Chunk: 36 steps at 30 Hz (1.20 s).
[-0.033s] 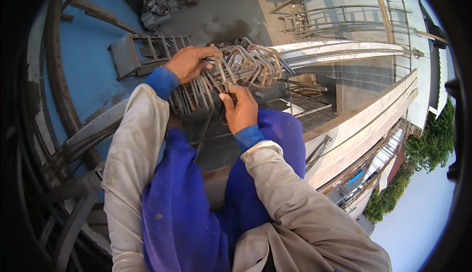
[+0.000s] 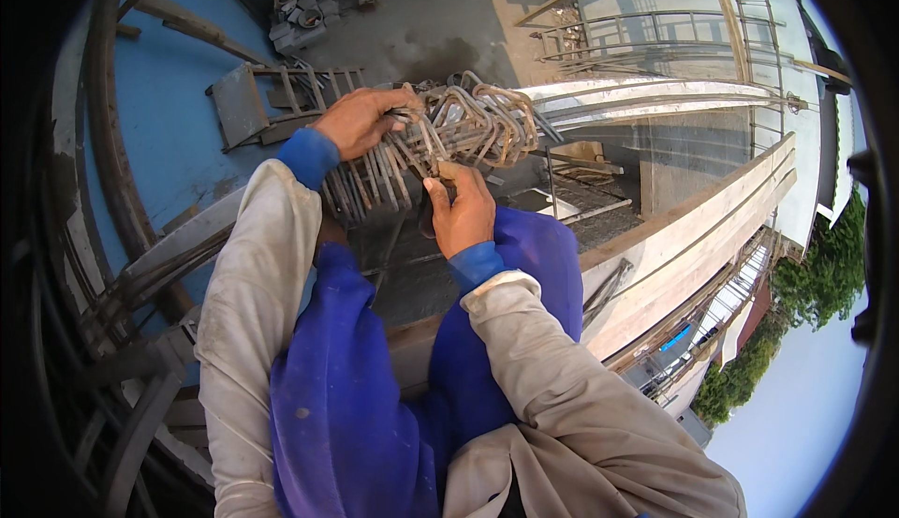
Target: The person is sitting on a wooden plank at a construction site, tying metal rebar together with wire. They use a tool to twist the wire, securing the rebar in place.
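Note:
A row of rusty rebar stirrups [image 2: 487, 129], bent into square loops, hangs bunched in front of me over long steel bars. My left hand [image 2: 363, 123] is closed over the tops of the stirrups at the bunch's left part, fingers curled round the rods. Lower and to the right, my right hand [image 2: 462, 209] pinches the lower corner of one stirrup between thumb and fingers. Both hands are on the same bunch, a short way apart. Straight stirrup legs slant down below my left hand. My right fingertips partly hide what they grip.
Long rebar [image 2: 674, 96] runs rightward from the bunch. A wooden plank [image 2: 698, 246] rises along my right side, with trees [image 2: 829, 265] beyond. Far below lie a concrete floor [image 2: 412, 26], a wooden frame [image 2: 239, 111] and rubble [image 2: 304, 17]. A blue wall [image 2: 140, 125] stands left.
My right hand has shifted very slightly to the right, still at the stirrup's lower corner. The left hand stays in place.

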Each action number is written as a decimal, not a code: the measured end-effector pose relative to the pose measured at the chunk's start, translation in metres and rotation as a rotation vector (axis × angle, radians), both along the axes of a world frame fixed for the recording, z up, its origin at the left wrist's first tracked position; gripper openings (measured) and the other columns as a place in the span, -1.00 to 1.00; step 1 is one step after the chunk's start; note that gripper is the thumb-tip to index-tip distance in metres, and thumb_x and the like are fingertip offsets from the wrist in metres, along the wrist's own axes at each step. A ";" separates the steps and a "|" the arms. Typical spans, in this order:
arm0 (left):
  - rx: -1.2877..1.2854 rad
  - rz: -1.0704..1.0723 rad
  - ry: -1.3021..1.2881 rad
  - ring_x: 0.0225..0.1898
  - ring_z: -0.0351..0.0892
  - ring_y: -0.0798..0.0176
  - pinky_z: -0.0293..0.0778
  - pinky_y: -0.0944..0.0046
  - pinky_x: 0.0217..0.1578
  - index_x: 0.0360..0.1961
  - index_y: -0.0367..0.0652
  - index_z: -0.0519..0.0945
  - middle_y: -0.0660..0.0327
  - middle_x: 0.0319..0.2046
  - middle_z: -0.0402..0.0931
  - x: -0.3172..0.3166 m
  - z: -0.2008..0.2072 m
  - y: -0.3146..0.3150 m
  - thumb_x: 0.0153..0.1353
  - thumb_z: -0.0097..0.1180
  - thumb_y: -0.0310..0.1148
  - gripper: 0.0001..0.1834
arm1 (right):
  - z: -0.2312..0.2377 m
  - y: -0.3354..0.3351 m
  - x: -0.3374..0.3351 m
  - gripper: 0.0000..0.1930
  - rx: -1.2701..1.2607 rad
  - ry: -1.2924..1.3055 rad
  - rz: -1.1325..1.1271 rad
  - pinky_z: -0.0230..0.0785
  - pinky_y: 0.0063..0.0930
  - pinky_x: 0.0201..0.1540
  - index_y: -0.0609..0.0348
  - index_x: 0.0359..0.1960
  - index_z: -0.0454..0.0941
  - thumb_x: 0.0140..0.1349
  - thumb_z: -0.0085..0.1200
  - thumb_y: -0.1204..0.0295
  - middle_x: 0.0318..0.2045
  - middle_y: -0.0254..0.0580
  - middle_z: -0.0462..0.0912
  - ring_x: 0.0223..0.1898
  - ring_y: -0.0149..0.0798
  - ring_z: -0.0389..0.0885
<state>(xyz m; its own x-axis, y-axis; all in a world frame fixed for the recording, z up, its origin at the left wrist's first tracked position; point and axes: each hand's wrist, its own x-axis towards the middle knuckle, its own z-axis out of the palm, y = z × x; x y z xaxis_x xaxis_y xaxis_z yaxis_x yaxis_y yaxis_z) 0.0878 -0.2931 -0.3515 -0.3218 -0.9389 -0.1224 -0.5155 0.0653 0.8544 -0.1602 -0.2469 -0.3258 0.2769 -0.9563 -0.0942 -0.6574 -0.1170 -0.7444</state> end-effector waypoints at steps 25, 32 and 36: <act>-0.159 0.332 -0.535 0.33 0.48 -0.02 0.20 -0.31 0.46 0.11 -0.01 0.62 0.17 0.19 0.58 -0.054 0.020 0.051 0.34 0.22 -0.22 -0.66 | 0.000 -0.026 0.014 -0.80 0.250 0.182 0.034 0.52 0.06 -0.03 0.09 -0.08 0.67 0.37 0.29 0.29 -0.20 0.04 0.79 -0.10 0.23 0.73; -0.180 0.361 -0.677 0.14 0.56 -0.03 0.25 -0.29 0.41 -0.06 -0.07 0.64 0.16 0.01 0.59 -0.056 0.023 0.034 0.20 0.23 -0.39 -0.74 | 0.016 -0.035 0.002 -0.76 0.244 0.231 0.112 0.53 0.02 -0.01 0.07 -0.05 0.70 0.35 0.32 0.27 -0.02 0.02 0.74 -0.01 0.16 0.71; -0.339 0.461 -0.573 0.07 0.60 -0.10 0.43 -0.17 0.27 -0.07 -0.13 0.64 0.10 -0.04 0.62 -0.069 0.036 0.031 0.22 0.25 -0.39 -0.76 | 0.039 -0.064 -0.033 -0.68 0.038 0.020 -0.090 0.50 -0.02 0.09 0.17 -0.03 0.70 0.33 0.34 0.23 0.10 0.08 0.68 0.08 0.14 0.67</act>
<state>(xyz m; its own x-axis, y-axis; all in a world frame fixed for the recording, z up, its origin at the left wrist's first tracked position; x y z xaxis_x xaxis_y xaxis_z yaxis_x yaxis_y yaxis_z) 0.0184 -0.2626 -0.3150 0.1330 -0.9774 0.1644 -0.9054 -0.0524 0.4212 -0.1934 -0.3107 -0.2869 0.1880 -0.9728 -0.1352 -0.6791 -0.0292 -0.7335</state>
